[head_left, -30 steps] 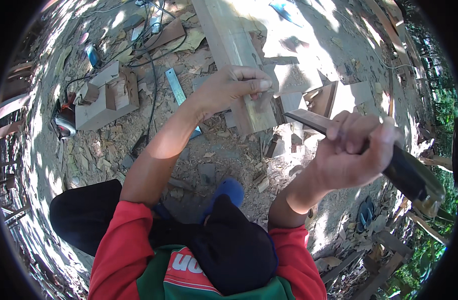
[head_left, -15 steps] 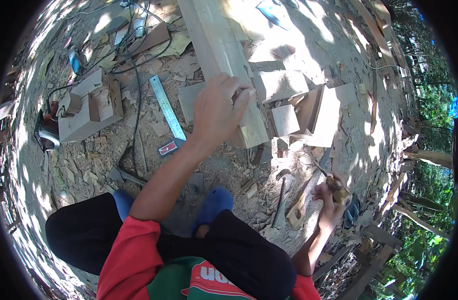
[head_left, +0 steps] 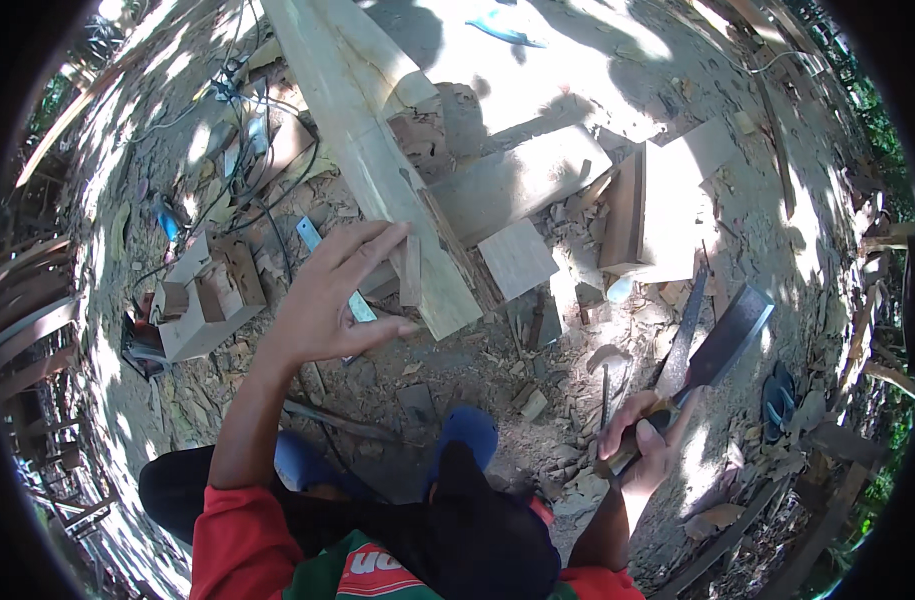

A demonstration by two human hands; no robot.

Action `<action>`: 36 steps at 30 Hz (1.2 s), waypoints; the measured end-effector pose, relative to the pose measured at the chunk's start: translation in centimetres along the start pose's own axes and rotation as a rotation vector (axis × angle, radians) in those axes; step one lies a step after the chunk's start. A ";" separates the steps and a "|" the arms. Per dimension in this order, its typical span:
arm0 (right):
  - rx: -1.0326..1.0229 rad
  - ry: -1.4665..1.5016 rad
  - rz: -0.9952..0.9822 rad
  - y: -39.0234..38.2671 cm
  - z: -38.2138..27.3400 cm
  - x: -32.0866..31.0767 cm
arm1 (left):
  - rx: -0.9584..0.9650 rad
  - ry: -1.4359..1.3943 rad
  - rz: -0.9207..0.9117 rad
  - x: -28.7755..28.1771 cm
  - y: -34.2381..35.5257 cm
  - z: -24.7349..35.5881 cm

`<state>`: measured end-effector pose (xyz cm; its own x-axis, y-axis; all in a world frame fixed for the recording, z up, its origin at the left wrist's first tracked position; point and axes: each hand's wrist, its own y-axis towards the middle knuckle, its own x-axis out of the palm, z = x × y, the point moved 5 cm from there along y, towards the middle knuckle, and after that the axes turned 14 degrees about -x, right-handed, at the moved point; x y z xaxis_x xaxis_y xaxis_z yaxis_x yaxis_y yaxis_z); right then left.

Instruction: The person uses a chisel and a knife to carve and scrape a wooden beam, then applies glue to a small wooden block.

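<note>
My left hand (head_left: 342, 295) is open, thumb and index finger spread around a small wood block (head_left: 411, 270) at the near end of a long pale plank (head_left: 347, 110); the index fingertip is by the block's top. My right hand (head_left: 642, 435), lower right, is closed round the handle of a broad-bladed tool (head_left: 727, 335), its blade angled up to the right. A narrower long blade (head_left: 685, 335) lies alongside it; I cannot tell whether it touches my fingers. A metal square (head_left: 310, 233) is partly hidden behind my left hand.
Wood offcuts (head_left: 517, 258), a larger board (head_left: 517, 180) and a notched block (head_left: 207, 310) lie on the chip-strewn ground. Tangled cables (head_left: 252, 95) are at upper left, beside a power tool (head_left: 142, 340). Sandals (head_left: 777, 400) lie at right; sticks line both edges.
My right hand came down from raised with a narrow chisel and now grips a broader blade. My left hand's fingers went from curled on the plank to spread. The view has shifted.
</note>
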<state>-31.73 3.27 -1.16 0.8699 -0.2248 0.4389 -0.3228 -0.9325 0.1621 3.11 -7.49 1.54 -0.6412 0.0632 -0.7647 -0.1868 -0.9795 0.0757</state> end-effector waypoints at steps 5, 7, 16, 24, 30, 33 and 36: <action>0.412 -0.361 -0.565 -2.8 1.2 1.2 | -0.046 -0.020 -0.153 -0.3 0.7 -0.5; 0.362 -0.458 -0.768 -2.9 1.0 3.0 | -0.050 -0.022 -0.137 0.1 0.9 -0.4; 0.475 -0.534 -0.756 -2.5 1.3 4.2 | -0.199 -0.119 -0.065 0.6 0.1 -0.5; 0.499 -0.510 -0.700 -2.7 1.5 4.7 | -0.221 -0.065 0.033 1.3 -0.3 0.1; 0.436 -0.499 -0.711 -3.2 1.2 4.0 | -0.207 -0.077 0.024 1.3 -0.1 0.1; 0.427 -0.519 -0.712 -3.4 1.1 3.3 | -0.213 -0.100 0.016 1.2 -0.1 0.3; 0.467 -0.517 -0.677 -3.3 0.9 3.5 | -0.242 -0.099 0.016 1.3 -0.2 0.3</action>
<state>-27.32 5.33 -0.94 0.9093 0.4086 -0.0786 0.3903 -0.9031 -0.1788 2.09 -7.13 0.77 -0.7146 0.0541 -0.6975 0.0000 -0.9970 -0.0774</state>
